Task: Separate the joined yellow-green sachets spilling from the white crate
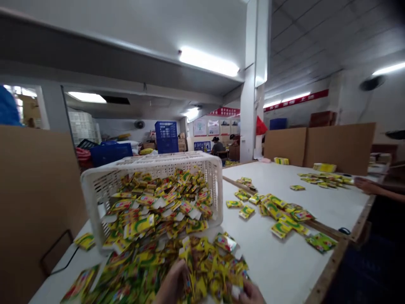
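Blurred by motion, my left hand [174,280] is at the bottom centre with its fingers curled, over a pile of small yellow and green packets [142,270]. What it grips among them does not show clearly. Farther right, my right hand [251,292] has its fingers closed around a small yellow box with a white flap [236,291], at the pile's edge. Just beyond the pile, a white plastic basket [218,190] lies on its side with its mouth toward me. Many small yellow cartons [167,202], some with white flaps open, fill it and spill onto the table.
Loose yellow cartons [280,211] lie on the white table [262,261] to the right, near a wooden strip [329,230]. Another person's hand [363,185] is beside a farther carton pile [325,179]. Cardboard panels [338,145] stand behind; another cardboard sheet [38,190] is at left.
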{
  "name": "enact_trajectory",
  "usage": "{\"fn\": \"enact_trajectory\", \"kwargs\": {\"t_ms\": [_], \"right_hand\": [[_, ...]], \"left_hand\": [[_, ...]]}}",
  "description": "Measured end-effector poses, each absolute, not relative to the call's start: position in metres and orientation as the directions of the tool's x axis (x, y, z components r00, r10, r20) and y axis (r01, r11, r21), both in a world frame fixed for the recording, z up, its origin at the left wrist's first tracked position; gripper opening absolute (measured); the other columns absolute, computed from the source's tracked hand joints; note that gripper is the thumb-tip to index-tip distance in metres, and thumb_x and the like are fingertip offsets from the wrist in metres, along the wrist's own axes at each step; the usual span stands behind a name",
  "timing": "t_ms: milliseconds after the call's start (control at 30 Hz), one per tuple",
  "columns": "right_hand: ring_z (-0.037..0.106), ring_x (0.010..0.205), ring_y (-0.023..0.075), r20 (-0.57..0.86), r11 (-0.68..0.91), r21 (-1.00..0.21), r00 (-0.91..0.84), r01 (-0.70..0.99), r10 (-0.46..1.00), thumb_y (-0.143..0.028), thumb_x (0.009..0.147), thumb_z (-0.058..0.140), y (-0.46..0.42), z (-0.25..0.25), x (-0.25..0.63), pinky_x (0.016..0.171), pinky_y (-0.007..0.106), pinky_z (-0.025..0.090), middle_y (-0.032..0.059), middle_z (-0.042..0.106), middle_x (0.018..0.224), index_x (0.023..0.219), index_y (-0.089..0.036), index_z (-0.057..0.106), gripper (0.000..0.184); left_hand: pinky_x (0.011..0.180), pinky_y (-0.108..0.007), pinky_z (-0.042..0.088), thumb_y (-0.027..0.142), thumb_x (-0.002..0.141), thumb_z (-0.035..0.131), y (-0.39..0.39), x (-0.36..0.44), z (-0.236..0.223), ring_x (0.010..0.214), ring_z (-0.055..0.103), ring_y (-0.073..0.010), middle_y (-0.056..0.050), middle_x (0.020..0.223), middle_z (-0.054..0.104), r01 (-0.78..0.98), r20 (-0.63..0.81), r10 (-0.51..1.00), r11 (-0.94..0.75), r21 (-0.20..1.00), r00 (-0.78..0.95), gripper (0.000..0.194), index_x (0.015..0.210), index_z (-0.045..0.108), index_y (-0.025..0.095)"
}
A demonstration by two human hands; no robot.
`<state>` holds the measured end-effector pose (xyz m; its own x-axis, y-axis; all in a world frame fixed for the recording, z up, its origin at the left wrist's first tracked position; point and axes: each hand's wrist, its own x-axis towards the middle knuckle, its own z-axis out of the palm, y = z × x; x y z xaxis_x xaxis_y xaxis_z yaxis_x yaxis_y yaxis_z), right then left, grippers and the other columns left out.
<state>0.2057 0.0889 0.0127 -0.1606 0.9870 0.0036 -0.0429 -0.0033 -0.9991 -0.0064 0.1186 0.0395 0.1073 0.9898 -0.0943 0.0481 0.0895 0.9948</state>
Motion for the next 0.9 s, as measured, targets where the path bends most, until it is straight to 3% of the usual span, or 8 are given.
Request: {"fn": "enact_trajectory", "kwargs": {"t_ms": [100, 167, 267, 367, 533, 667, 767, 900], "right_hand": [[0.032, 0.026, 0.0031, 0.016, -0.009, -0.982, -0.127, -0.191, 0.992, -0.049, 0.064, 0.067, 0.088, 0.028, 0.189, 0.027, 0.017, 0.023, -0.0090, 0.044, 0.043, 0.078, -0.015, 0.054, 0.038], [0.034, 0.026, 0.0022, 0.058, 0.017, -0.969, -0.163, -0.245, 0.985, -0.044, 0.064, 0.069, 0.088, 0.054, 0.179, 0.026, 0.015, 0.024, -0.0084, 0.048, 0.047, 0.078, -0.016, 0.053, 0.036], [0.040, 0.027, 0.0045, 0.146, 0.068, -0.962, -0.287, -0.265, 0.947, -0.040, 0.066, 0.069, 0.089, 0.094, 0.165, 0.026, 0.016, 0.030, -0.0082, 0.050, 0.048, 0.081, -0.017, 0.053, 0.032], [0.044, 0.028, 0.0066, 0.177, 0.083, -0.958, -0.339, -0.274, 0.924, -0.038, 0.069, 0.067, 0.088, 0.116, 0.155, 0.025, 0.016, 0.033, -0.0078, 0.052, 0.049, 0.086, -0.018, 0.054, 0.030], [0.040, 0.029, 0.0033, 0.149, 0.073, -0.964, -0.290, -0.257, 0.945, -0.036, 0.066, 0.071, 0.087, 0.108, 0.150, 0.026, 0.015, 0.032, -0.0075, 0.051, 0.055, 0.079, -0.017, 0.053, 0.028], [0.037, 0.029, 0.0014, 0.061, -0.008, -0.945, -0.201, -0.327, 0.978, -0.038, 0.064, 0.072, 0.092, 0.088, 0.157, 0.025, 0.013, 0.030, -0.0071, 0.052, 0.056, 0.077, -0.017, 0.053, 0.032], [0.038, 0.029, 0.0014, 0.024, -0.059, -0.937, -0.233, -0.344, 0.972, -0.038, 0.066, 0.071, 0.094, 0.076, 0.163, 0.025, 0.012, 0.029, -0.0059, 0.054, 0.056, 0.078, -0.016, 0.055, 0.030], [0.037, 0.029, -0.0005, 0.061, -0.043, -0.937, -0.285, -0.346, 0.956, -0.035, 0.071, 0.067, 0.093, 0.076, 0.168, 0.027, 0.011, 0.026, -0.0045, 0.057, 0.060, 0.081, -0.016, 0.056, 0.024]], "left_hand": [[0.058, -0.030, 0.047, 0.040, 0.063, 0.042, 0.082, 0.000, 0.032, 0.060, 0.057, -0.0197, -0.005, 0.062, 0.057, -0.298, -0.251, 0.946, 0.304, 0.905, 0.204, 0.023, 0.064, 0.053, 0.019], [0.055, -0.028, 0.046, 0.046, 0.064, 0.053, 0.071, 0.005, 0.026, 0.053, 0.055, -0.0176, -0.003, 0.058, 0.056, -0.392, -0.294, 0.927, 0.365, 0.844, 0.232, 0.030, 0.069, 0.057, 0.018], [0.059, -0.028, 0.047, 0.049, 0.056, 0.067, 0.070, 0.012, 0.012, 0.058, 0.056, -0.0186, -0.004, 0.063, 0.059, -0.275, -0.158, 0.982, 0.180, 0.944, 0.100, 0.043, 0.082, 0.059, 0.016], [0.084, -0.031, 0.045, 0.042, 0.051, 0.072, 0.074, 0.013, -0.004, 0.097, 0.056, -0.0270, -0.012, 0.102, 0.061, -0.023, 0.025, 0.995, -0.028, 0.999, -0.100, 0.070, 0.111, 0.049, 0.015], [0.101, -0.031, 0.034, 0.044, 0.062, 0.063, 0.077, 0.007, -0.007, 0.125, 0.036, -0.0261, -0.015, 0.132, 0.043, 0.052, -0.005, 0.992, 0.012, 0.999, -0.125, 0.077, 0.125, 0.033, 0.013], [0.086, -0.031, 0.047, 0.042, 0.060, 0.070, 0.077, 0.005, 0.013, 0.099, 0.059, -0.0257, -0.016, 0.110, 0.060, -0.076, 0.015, 0.997, -0.021, 0.997, -0.074, 0.070, 0.115, 0.037, 0.014], [0.073, -0.034, 0.052, 0.040, 0.052, 0.077, 0.074, 0.008, 0.021, 0.079, 0.064, -0.0258, -0.013, 0.091, 0.067, -0.165, 0.003, 0.993, -0.023, 0.986, -0.122, 0.064, 0.101, 0.045, 0.014], [0.073, -0.038, 0.051, 0.043, 0.055, 0.075, 0.068, 0.016, 0.016, 0.079, 0.065, -0.0268, -0.014, 0.096, 0.066, -0.327, -0.003, 0.999, -0.008, 0.945, -0.032, 0.057, 0.098, 0.051, 0.015]]}}
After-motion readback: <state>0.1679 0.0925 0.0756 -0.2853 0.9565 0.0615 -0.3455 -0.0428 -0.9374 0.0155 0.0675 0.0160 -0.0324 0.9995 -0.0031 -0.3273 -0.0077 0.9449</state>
